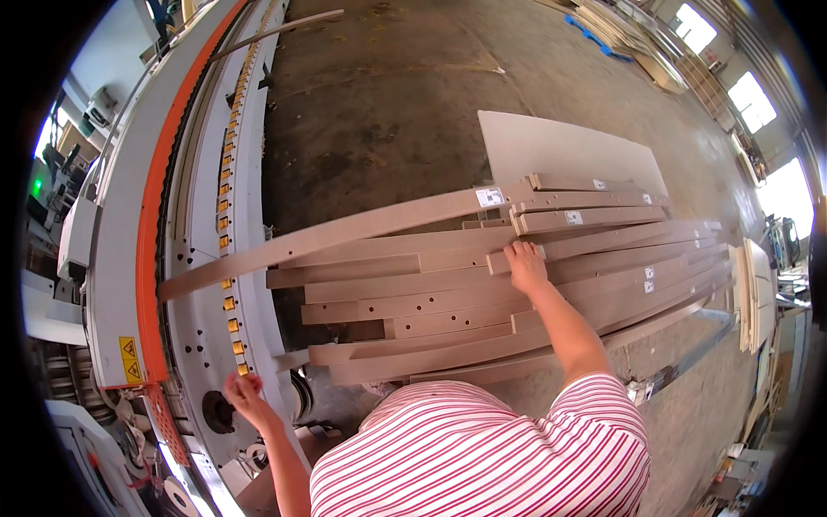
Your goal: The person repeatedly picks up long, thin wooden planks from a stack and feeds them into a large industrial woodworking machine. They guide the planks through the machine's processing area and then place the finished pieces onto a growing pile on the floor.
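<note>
A pile of long tan wooden strips (448, 297) lies crosswise in front of me, some with small drilled holes and white labels. My right hand (524, 265) rests flat on one strip in the middle of the pile, fingers spread on its upper edge. One long strip (336, 231) sticks out leftward over the machine bed. My left hand (245, 395) is low at the left, fingers loosely curled, touching the white edge of the long machine (207, 258) near its row of yellow rollers. It holds nothing that I can see.
The machine has an orange band (151, 258) along its length and a yellow warning sticker (129, 360). A pale flat panel (560, 146) lies behind the pile. Concrete floor (388, 95) stretches beyond. More boards stand upright at the right (751, 293).
</note>
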The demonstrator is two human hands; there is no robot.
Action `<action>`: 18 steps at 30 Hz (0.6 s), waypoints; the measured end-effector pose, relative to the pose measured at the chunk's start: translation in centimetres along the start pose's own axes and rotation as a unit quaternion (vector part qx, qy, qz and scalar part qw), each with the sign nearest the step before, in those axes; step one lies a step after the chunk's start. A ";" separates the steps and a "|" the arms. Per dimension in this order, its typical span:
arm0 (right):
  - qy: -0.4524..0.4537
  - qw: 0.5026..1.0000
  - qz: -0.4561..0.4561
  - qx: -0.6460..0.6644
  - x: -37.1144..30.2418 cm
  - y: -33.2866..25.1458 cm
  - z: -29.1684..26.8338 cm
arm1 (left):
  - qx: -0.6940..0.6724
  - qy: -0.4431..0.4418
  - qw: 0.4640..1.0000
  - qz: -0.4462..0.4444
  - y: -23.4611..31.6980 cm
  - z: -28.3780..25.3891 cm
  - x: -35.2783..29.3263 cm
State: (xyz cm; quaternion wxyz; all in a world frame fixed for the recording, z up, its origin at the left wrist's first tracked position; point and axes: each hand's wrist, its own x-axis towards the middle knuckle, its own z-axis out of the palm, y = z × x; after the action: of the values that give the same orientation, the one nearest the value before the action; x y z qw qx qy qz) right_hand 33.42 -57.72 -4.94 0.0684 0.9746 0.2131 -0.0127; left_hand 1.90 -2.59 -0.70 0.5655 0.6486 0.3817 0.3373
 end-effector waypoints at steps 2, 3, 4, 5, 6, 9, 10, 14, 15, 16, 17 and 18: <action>-0.075 0.996 -0.036 -0.011 0.5 0.8 -0.7 | -0.031 -0.067 0.997 -0.037 0.0 2.0 -3.1; -0.066 0.996 -0.055 0.019 0.5 -0.5 -2.2 | -0.037 -0.109 0.989 -0.092 1.4 3.4 -4.7; -0.049 0.993 -0.102 0.027 0.4 -2.4 -3.5 | -0.052 -0.159 0.978 -0.121 1.9 4.8 -6.1; -0.034 0.988 -0.148 0.033 -0.1 -4.6 -5.0 | -0.055 -0.218 0.960 -0.165 1.9 5.9 -7.1; -0.040 0.978 -0.191 0.071 -0.2 -7.6 -7.4 | -0.078 -0.263 0.942 -0.191 2.3 7.1 -8.3; -0.013 0.925 -0.312 0.217 -1.2 -16.8 -12.0 | -0.147 -0.370 0.875 -0.276 3.9 10.8 -10.4; -0.011 0.907 -0.333 0.257 -1.8 -19.2 -12.8 | -0.170 -0.373 0.858 -0.309 4.6 11.6 -10.9; -0.062 0.866 -0.346 0.357 -3.0 -24.8 -15.0 | -0.192 -0.263 0.905 -0.274 4.4 9.8 -9.9; -0.080 0.864 -0.343 0.359 -2.9 -24.8 -14.8 | -0.178 -0.213 0.921 -0.274 4.6 8.6 -9.4; -0.091 0.874 -0.346 0.329 -3.1 -24.3 -13.9 | -0.165 -0.165 0.933 -0.274 4.8 7.2 -8.8; -0.100 0.883 -0.348 0.297 -3.3 -23.4 -12.8 | -0.154 -0.116 0.947 -0.255 5.0 5.5 -8.1; -0.123 0.891 -0.345 0.270 -3.3 -22.2 -11.9 | -0.145 -0.064 0.961 -0.226 4.1 3.2 -7.1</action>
State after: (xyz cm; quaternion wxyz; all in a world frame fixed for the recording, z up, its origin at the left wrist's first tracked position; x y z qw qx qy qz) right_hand 21.12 -37.44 4.16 -0.1805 0.8115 0.5138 -0.2119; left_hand 1.71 -10.62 2.89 0.7383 0.4765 0.4284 0.2106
